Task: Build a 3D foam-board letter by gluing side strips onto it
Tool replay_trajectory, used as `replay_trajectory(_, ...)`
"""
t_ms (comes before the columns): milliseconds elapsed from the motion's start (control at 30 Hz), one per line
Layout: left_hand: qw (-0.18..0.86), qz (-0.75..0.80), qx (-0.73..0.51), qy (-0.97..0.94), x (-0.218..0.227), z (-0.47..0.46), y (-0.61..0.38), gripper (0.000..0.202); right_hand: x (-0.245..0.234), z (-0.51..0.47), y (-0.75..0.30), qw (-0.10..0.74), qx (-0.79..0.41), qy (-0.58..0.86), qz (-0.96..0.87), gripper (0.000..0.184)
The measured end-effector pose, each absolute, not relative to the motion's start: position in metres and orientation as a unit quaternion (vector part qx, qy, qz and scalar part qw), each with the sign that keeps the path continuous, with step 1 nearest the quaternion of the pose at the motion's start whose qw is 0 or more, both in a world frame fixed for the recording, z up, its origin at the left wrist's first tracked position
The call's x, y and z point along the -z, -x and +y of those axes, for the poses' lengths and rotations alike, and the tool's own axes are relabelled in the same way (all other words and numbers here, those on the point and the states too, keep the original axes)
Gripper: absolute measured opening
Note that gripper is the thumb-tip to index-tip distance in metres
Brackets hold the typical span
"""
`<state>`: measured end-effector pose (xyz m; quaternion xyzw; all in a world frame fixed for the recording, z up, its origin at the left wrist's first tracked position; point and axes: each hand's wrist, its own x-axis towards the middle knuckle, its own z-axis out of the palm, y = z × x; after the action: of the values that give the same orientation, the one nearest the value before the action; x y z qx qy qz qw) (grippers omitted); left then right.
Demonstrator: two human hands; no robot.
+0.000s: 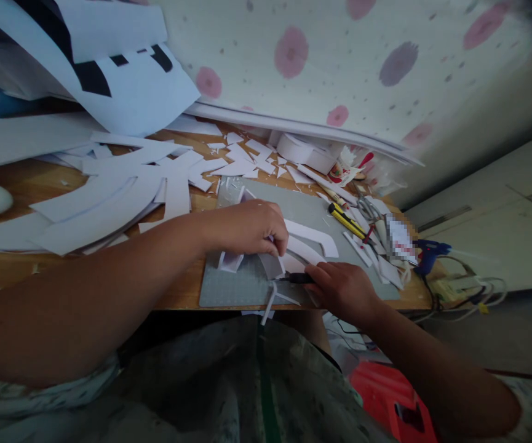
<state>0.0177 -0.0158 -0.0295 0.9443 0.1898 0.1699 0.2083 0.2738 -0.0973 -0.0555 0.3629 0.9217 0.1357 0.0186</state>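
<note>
My left hand (266, 229) is closed on a white foam board piece (273, 267) that stands on edge over the grey cutting mat (238, 288). A black-handled craft knife (300, 278) is gripped in my right hand (345, 289), its tip pointing left against the lower edge of that piece. Just below the tip, a thin white offcut strip (269, 304) sticks out past the mat's front edge. Curved white foam board pieces (314, 237) lie behind my hands. Part of the white piece is hidden by my left fingers.
Large curved white sheets (109, 197) pile up at the left of the wooden table (178, 271). Small scraps (242, 154) litter the back. A yellow utility knife (349, 221) lies right of the mat, with a blue glue gun (429, 253) and a power strip (459, 289) beyond.
</note>
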Motion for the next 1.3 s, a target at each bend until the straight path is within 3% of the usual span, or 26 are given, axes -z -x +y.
replay_trajectory(333,0.206,0.190,-0.164,-0.946,0.029,-0.016,-0.019,0.012,0.053,-0.096,-0.274,0.042,-0.141,-0.349,0.925,0.028)
replay_trajectory(733,0.200,0.183,-0.166,-0.948,0.030,-0.016,-0.018,0.013,0.048,-0.099,-0.278,-0.087,-0.126,-0.350,0.924,0.039)
replay_trajectory(1300,0.206,0.183,-0.168,-0.946,0.030,-0.015,-0.018,0.012,0.060,-0.097,-0.278,-0.033,-0.144,-0.345,0.927,0.032)
